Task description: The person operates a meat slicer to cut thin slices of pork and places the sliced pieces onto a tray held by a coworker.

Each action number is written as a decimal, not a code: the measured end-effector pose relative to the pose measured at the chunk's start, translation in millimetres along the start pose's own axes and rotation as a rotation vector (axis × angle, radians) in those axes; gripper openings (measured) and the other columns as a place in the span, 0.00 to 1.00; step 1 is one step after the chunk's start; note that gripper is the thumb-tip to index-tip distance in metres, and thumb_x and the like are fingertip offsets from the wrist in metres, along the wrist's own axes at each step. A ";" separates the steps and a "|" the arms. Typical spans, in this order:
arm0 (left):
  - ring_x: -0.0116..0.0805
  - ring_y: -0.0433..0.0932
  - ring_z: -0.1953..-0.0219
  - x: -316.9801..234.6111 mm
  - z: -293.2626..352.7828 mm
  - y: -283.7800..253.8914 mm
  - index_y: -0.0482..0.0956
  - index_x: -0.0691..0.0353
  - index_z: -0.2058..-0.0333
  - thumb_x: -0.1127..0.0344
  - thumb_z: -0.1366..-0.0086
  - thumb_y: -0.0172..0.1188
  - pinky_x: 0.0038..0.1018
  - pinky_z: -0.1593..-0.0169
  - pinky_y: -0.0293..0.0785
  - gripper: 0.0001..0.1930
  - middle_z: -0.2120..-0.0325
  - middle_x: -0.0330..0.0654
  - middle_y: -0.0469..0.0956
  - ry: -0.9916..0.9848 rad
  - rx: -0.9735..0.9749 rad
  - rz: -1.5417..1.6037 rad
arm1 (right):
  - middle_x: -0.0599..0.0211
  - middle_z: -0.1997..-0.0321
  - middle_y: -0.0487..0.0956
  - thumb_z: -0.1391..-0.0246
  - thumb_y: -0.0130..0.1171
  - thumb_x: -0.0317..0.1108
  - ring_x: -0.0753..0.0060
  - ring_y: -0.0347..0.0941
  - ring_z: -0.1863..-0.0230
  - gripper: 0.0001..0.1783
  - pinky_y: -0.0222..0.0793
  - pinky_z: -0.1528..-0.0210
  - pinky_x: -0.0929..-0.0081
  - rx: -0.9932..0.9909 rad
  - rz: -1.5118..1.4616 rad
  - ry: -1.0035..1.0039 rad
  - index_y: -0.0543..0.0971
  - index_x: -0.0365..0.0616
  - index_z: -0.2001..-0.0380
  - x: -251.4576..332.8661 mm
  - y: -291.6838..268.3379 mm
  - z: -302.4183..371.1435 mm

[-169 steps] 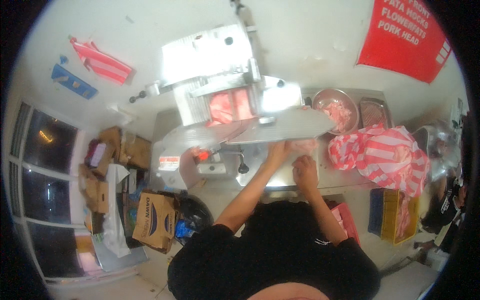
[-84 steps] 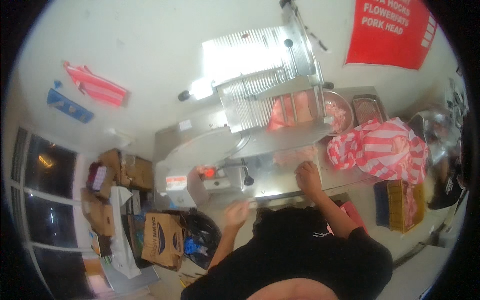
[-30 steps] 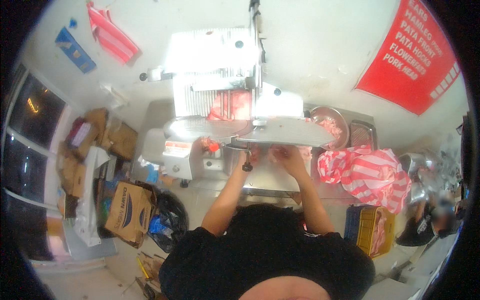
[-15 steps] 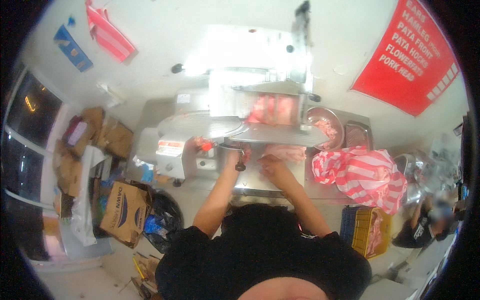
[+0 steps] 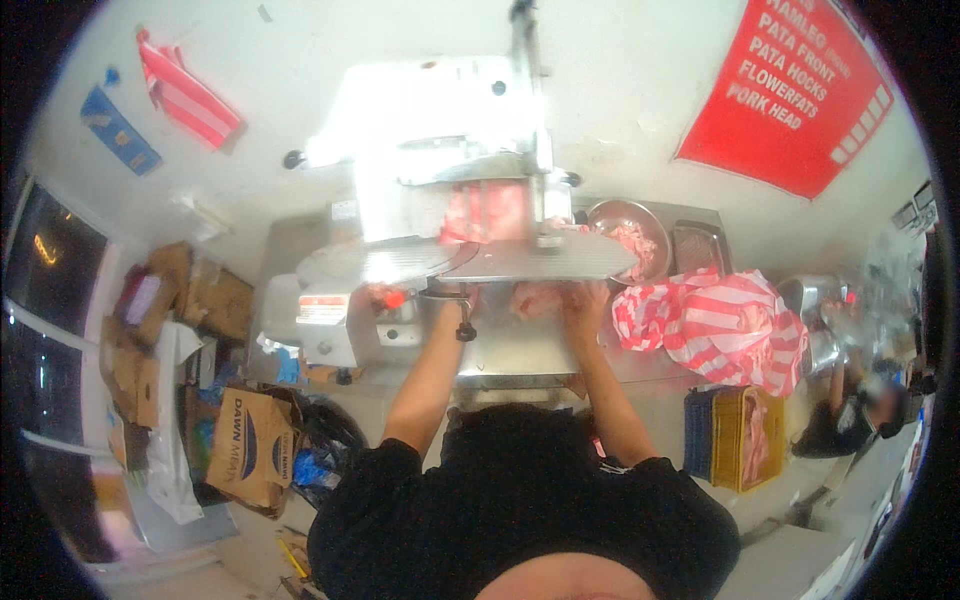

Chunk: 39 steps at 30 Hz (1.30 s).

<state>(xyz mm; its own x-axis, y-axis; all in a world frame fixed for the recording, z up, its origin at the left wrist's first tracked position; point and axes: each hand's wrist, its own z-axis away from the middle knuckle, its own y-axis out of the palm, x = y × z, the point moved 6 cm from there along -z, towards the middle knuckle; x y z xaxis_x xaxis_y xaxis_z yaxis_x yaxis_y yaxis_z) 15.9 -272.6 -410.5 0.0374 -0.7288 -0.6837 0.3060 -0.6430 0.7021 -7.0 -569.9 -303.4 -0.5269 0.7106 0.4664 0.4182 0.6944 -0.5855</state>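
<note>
A meat slicer [image 5: 325, 330] with a large metal plate [image 5: 560, 258] stands before me on a metal table. On its pale, shiny carriage [image 5: 440, 115] sits a chunk of pink and white raw meat [image 5: 485, 210]. My left hand [image 5: 456, 298] reaches under the near edge of the plate, beside a black knob [image 5: 465, 331]; its fingers are hidden. Sliced meat [image 5: 537, 299] lies below the plate. My right hand [image 5: 584, 302] touches the right end of these slices, its fingers seemingly stretched upward and apart, though a little blurred.
A steel bowl of meat pieces [image 5: 655, 262] and a metal tray [image 5: 697, 248] stand at the back right. Nearer lies a red-and-white striped bag [image 5: 735, 325]. Below are a yellow crate [image 5: 745, 465], a cardboard box [image 5: 235, 440] and a black bag [image 5: 325, 430]. Another person [image 5: 835, 425] works far right.
The carriage with the meat chunk has slid left. My right hand has moved from the near side of the slices to their right end. The whole view has shifted slightly.
</note>
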 end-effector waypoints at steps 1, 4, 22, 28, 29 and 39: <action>0.36 0.76 0.61 3.3 6.2 -4.2 0.75 0.57 0.52 0.47 0.29 0.45 0.35 0.59 0.73 0.21 0.64 0.40 0.77 -0.003 -0.009 -0.024 | 0.58 0.59 0.76 0.55 0.63 0.23 0.52 0.69 0.52 0.09 0.61 0.48 0.59 -0.023 0.005 0.027 0.78 0.43 0.68 0.7 -4.5 2.1; 0.37 0.77 0.61 14.1 24.3 -8.6 0.75 0.57 0.52 0.48 0.29 0.46 0.36 0.59 0.73 0.20 0.64 0.40 0.78 0.038 -0.044 -0.217 | 0.57 0.57 0.75 0.53 0.61 0.24 0.51 0.67 0.49 0.08 0.58 0.44 0.57 -0.099 -0.009 0.105 0.77 0.43 0.67 -0.9 -18.1 8.3; 0.50 0.78 0.55 16.5 91.0 143.2 0.79 0.54 0.52 0.55 0.32 0.54 0.45 0.47 0.69 0.16 0.55 0.50 0.80 0.442 0.272 -1.423 | 0.53 0.51 0.72 0.54 0.58 0.21 0.50 0.66 0.44 0.16 0.59 0.39 0.58 -0.089 -0.262 0.350 0.76 0.41 0.59 -11.6 -62.2 45.5; 0.48 0.77 0.58 -16.1 73.3 25.0 0.78 0.55 0.52 0.54 0.32 0.54 0.43 0.52 0.70 0.16 0.57 0.48 0.79 0.216 -0.091 -0.029 | 0.53 0.52 0.72 0.55 0.57 0.20 0.47 0.65 0.46 0.16 0.61 0.42 0.56 0.049 -0.180 0.180 0.75 0.41 0.59 9.7 -46.7 56.5; 0.47 0.77 0.58 -18.1 71.7 13.5 0.78 0.55 0.52 0.54 0.32 0.54 0.43 0.53 0.70 0.16 0.58 0.48 0.79 0.187 -0.081 0.038 | 0.53 0.52 0.71 0.55 0.57 0.20 0.47 0.65 0.46 0.17 0.61 0.42 0.56 0.062 -0.183 0.164 0.75 0.42 0.59 12.3 -47.9 54.7; 0.44 0.76 0.63 -11.1 32.5 13.1 0.76 0.57 0.53 0.53 0.32 0.53 0.40 0.60 0.72 0.17 0.61 0.46 0.78 0.042 0.076 0.278 | 0.53 0.50 0.72 0.59 0.57 0.20 0.46 0.67 0.47 0.15 0.64 0.44 0.54 0.110 -0.167 0.081 0.77 0.43 0.63 25.2 -49.7 51.7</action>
<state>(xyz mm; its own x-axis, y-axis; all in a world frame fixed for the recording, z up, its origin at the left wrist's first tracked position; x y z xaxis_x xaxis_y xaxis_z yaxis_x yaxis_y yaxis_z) -11.5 -280.5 -387.2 0.1494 -0.8701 -0.4697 0.2068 -0.4370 0.8754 -79.3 -592.4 -296.8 -0.5187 0.5969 0.6122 0.2444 0.7896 -0.5628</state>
